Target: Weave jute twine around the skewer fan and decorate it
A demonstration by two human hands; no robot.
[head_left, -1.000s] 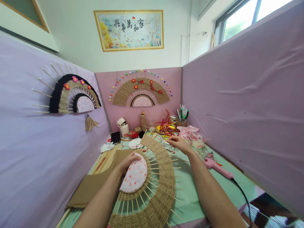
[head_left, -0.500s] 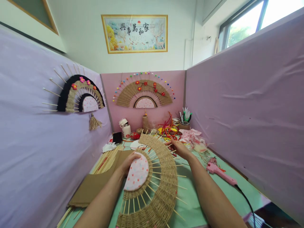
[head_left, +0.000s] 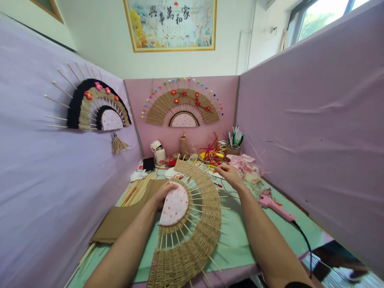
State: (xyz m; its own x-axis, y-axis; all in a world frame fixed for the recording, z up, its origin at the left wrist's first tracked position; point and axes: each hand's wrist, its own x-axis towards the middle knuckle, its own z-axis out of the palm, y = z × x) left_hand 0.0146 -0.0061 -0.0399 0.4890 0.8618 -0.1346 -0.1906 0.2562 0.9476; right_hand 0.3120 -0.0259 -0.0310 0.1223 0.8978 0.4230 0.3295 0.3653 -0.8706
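Note:
A half-round woven straw fan [head_left: 200, 224] with wooden spokes stands tilted over the green tabletop [head_left: 240, 240]. Its hub is a pink dotted fabric half-disc [head_left: 174, 205]. My left hand [head_left: 163, 194] grips the hub's left edge, fingers wrapped over it. My right hand [head_left: 229, 175] is by the fan's far rim at the upper right, fingers pinched together; what they hold is too small to make out.
Brown cardboard [head_left: 120, 219] and a bundle of bamboo sticks [head_left: 136, 191] lie at the left. A pink glue gun [head_left: 276, 206] with a black cord lies at the right. Coloured strips [head_left: 213, 154], a pen pot [head_left: 234, 149] and a white cup [head_left: 158, 153] crowd the back. Two finished fans [head_left: 183, 107] hang on the cloth partitions.
The view has tipped downward a little. My right hand shifted slightly along the fan's far rim. My left hand has kept its grip on the hub.

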